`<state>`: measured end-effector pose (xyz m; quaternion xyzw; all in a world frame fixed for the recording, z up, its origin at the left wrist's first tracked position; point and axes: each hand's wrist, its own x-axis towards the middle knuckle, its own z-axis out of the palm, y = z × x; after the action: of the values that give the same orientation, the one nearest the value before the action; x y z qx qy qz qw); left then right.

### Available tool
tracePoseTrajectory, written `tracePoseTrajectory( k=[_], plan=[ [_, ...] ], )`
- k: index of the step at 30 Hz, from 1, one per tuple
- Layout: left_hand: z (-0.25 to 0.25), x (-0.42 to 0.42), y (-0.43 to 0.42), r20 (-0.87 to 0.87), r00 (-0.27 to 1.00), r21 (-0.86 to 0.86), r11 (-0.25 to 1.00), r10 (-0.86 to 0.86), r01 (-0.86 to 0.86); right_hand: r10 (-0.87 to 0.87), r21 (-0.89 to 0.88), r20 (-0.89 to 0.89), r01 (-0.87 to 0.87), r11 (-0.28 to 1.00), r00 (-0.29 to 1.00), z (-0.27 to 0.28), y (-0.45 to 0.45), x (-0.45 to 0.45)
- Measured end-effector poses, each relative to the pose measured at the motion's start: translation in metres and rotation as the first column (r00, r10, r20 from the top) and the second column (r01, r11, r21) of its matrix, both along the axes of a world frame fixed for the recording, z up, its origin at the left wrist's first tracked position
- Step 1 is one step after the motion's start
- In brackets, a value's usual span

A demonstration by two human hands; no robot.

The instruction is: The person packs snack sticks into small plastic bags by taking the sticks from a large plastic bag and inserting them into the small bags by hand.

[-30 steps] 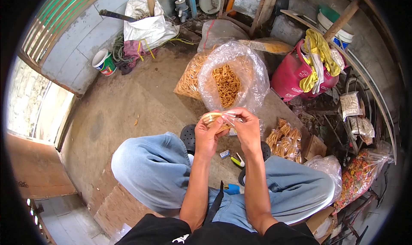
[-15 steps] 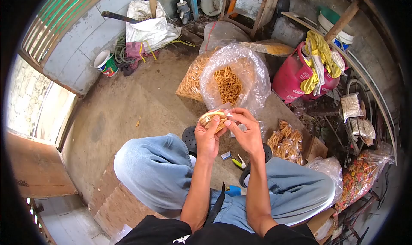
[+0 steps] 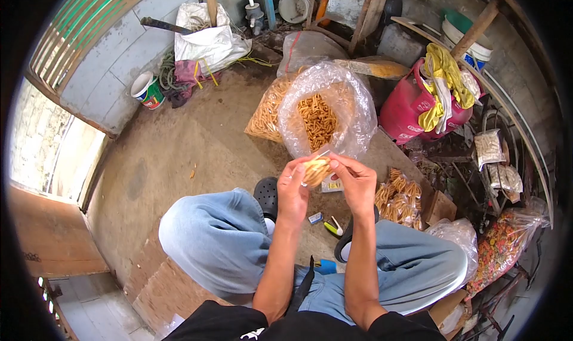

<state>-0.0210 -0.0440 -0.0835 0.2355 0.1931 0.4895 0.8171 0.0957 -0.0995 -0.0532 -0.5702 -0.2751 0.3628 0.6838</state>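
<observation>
A small clear plastic bag of yellowish stick snacks point(image 3: 316, 171) is held up between my two hands. My left hand point(image 3: 292, 191) is closed on the bag's left side, thumb on top. My right hand point(image 3: 357, 183) pinches the bag's upper right edge. Just beyond them stands a large open clear sack point(image 3: 358, 117) with brown stick snacks point(image 3: 317, 121) inside. On the floor between my feet lie a small blue-and-white box point(image 3: 315, 218) and a green-and-black hand tool point(image 3: 333, 226), perhaps a stapler. Filled small snack bags point(image 3: 399, 202) are piled right of my right hand.
A pink drum point(image 3: 401, 111) draped with yellow cloth stands at the right. Behind the open sack leans another full sack point(image 3: 268, 111). A white bucket point(image 3: 147, 90) sits by the left wall. A bag of colourful snacks point(image 3: 504, 245) lies at the lower right.
Both hands have shifted slightly right with the small bag. The bag has turned more upright, and my right hand has moved from its front to its upper right edge.
</observation>
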Motion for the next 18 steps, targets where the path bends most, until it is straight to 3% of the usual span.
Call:
tracePoseTrajectory(
  k=[2,4,5,6,8,15,18],
  plan=[
    [0.000,-0.008,0.005,0.014,1.000,-0.016,1.000,-0.021,0.021,0.026,0.014,0.037,-0.027,1.000,0.999,0.008,-0.006,0.007],
    [0.000,-0.015,0.011,-0.212,0.972,0.217,0.965,-0.104,0.150,0.051,0.030,0.071,-0.053,0.998,0.996,0.011,-0.011,0.015],
    [0.001,-0.016,0.010,-0.325,0.940,0.223,0.957,-0.107,0.186,0.086,-0.028,0.195,-0.082,0.996,0.977,0.011,-0.014,0.019],
    [0.009,-0.016,0.007,-0.327,0.939,0.220,0.957,-0.109,0.188,0.127,-0.090,0.313,-0.104,0.991,0.941,0.011,-0.016,0.021],
    [0.020,-0.014,0.001,-0.460,0.873,0.310,0.892,-0.162,0.329,0.128,-0.101,0.331,-0.100,0.990,0.935,0.014,-0.017,0.019],
    [0.014,-0.004,-0.005,-0.462,0.886,0.235,0.957,-0.044,0.170,0.110,0.023,0.262,-0.120,0.992,0.959,0.009,-0.011,0.014],
    [0.011,0.000,-0.007,-0.498,0.865,0.307,0.945,0.060,0.110,0.114,-0.058,0.259,-0.102,0.993,0.959,0.004,-0.011,0.016]
  ],
)
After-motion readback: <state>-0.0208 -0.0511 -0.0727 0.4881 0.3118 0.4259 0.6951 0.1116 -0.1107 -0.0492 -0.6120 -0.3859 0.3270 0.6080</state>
